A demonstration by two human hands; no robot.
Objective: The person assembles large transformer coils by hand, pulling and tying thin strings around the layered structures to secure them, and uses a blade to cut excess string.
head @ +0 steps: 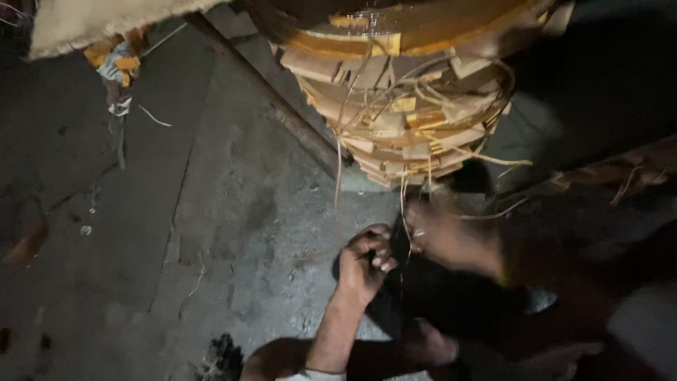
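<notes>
Seen from above in dim light, a person's left hand (365, 259) and right hand (441, 236) meet low over a grey concrete floor (233, 212), just beneath a round woven basket (409, 92) made of pale, flat bamboo strips. The left hand reaches up from the bottom of the frame, forearm bare, its fingers (384, 262) curled tightly inward into a near fist around what looks like a thin strand (403, 204) hanging from the underside of the basket; the exact grip is hard to make out in the gloom. The right hand, blurred by motion and coming in from the right, sits just beside the left and nearly touching it, and whether its fingers are closed on anything cannot be told. Loose, narrow strips (486, 159) trail and curl off the basket's lower edge, some dangling down to the hands. A dark cloth or garment (451, 303) lies under and behind both hands. At the upper left, a torn piece of pale sacking (92, 25) hangs over a bunch of orange and light-coloured scraps (116, 63), well apart from the hands. A dark straight bar (282, 113) runs diagonally across the floor toward the basket.
</notes>
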